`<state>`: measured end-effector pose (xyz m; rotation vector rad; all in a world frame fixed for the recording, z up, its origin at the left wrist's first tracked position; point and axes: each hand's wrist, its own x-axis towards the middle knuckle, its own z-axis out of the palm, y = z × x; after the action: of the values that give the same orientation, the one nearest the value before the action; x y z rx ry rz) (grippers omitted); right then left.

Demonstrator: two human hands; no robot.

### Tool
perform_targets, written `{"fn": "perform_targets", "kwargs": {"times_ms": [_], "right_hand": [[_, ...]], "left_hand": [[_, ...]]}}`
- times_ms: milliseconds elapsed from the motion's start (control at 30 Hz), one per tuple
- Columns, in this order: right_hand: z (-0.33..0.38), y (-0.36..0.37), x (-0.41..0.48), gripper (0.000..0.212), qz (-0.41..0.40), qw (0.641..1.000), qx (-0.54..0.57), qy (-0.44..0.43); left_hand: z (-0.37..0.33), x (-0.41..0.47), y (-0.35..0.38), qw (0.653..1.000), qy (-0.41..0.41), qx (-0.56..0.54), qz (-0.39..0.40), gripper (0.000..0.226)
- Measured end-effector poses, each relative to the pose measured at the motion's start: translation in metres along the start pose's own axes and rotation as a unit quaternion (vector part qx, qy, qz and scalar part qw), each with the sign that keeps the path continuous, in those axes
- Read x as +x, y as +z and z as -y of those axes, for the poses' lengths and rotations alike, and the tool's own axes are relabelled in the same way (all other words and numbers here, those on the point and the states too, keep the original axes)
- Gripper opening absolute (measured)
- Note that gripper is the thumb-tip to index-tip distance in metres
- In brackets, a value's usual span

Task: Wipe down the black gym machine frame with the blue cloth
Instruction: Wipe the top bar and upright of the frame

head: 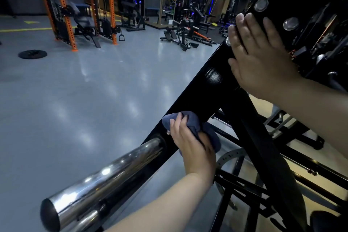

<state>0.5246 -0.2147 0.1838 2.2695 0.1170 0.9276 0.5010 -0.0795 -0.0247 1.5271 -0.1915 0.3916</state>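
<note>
Two hands, one cloth, one frame

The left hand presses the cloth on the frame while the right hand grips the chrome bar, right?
Not quite. In the head view the right hand rests flat on the frame, not gripping the chrome bar. The left hand does press the cloth on it.

Open floor left of frame; chrome bar below; struts crowd right
</note>
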Motion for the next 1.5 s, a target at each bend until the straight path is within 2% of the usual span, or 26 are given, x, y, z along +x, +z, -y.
{"fn": "perform_targets", "kwargs": {"times_ms": [67, 233, 333, 433, 600, 700, 767, 867, 900, 967, 1033, 1100, 1167, 1300, 1400, 1500], "right_hand": [[0.001, 0.001, -0.002, 0.067, -0.002, 1.000, 0.000, -0.001], [-0.004, -0.002, 0.002, 0.070, -0.004, 1.000, 0.011, -0.004], [0.000, -0.002, 0.001, 0.070, 0.002, 1.000, 0.023, 0.003], [0.007, 0.000, -0.002, 0.070, 0.001, 1.000, 0.029, 0.003], [0.014, 0.003, -0.003, 0.068, 0.005, 1.000, 0.024, 0.004], [0.015, 0.003, -0.006, 0.068, -0.004, 1.000, 0.020, 0.006], [0.014, 0.003, -0.005, 0.068, -0.006, 1.000, 0.021, 0.004], [0.012, 0.002, -0.002, 0.068, -0.002, 1.000, 0.019, 0.000], [0.011, 0.002, -0.002, 0.069, 0.001, 1.000, 0.016, -0.002], [0.012, 0.002, -0.004, 0.068, 0.003, 1.000, 0.007, -0.003], [0.013, 0.003, -0.006, 0.067, 0.000, 1.000, -0.004, 0.003], [0.014, 0.003, -0.005, 0.067, -0.002, 1.000, -0.006, 0.006], [0.015, 0.003, -0.003, 0.067, -0.001, 1.000, 0.004, 0.007], [0.009, 0.002, -0.006, 0.069, 0.015, 0.999, 0.032, 0.000], [-0.003, -0.005, -0.003, 0.068, 0.026, 0.998, 0.047, -0.036], [-0.022, -0.015, 0.003, 0.067, 0.011, 0.999, 0.016, -0.041]], "left_hand": [[-0.017, 0.017, 0.002, 1.000, -0.014, -0.022, -0.002, 0.049], [-0.059, 0.078, 0.010, 0.997, 0.066, -0.004, 0.050, 0.052], [-0.045, 0.060, 0.003, 0.994, 0.080, 0.004, 0.080, 0.063], [-0.009, 0.020, -0.012, 0.998, 0.037, 0.021, 0.041, 0.064], [0.018, -0.002, -0.021, 0.997, 0.036, 0.029, 0.055, 0.053], [0.000, 0.008, -0.016, 0.999, -0.014, 0.010, 0.032, 0.052], [-0.021, 0.037, -0.014, 0.999, -0.042, -0.012, 0.011, 0.043], [-0.041, 0.087, -0.010, 1.000, 0.006, 0.001, 0.015, 0.022], [-0.041, 0.095, -0.010, 0.999, 0.025, 0.012, 0.034, 0.027], [-0.033, 0.093, -0.013, 0.997, -0.008, 0.049, 0.054, 0.047], [-0.021, 0.074, -0.019, 0.992, -0.061, 0.112, 0.009, 0.058], [-0.012, 0.050, -0.020, 0.990, -0.074, 0.121, -0.024, 0.059], [-0.008, 0.033, -0.017, 0.991, -0.061, 0.118, -0.019, 0.060], [-0.025, 0.044, -0.005, 0.992, -0.104, 0.068, -0.021, 0.054], [-0.054, 0.076, 0.007, 0.998, -0.049, 0.048, 0.005, 0.052], [-0.091, 0.102, 0.020, 0.988, 0.089, 0.053, 0.113, 0.063]]}}
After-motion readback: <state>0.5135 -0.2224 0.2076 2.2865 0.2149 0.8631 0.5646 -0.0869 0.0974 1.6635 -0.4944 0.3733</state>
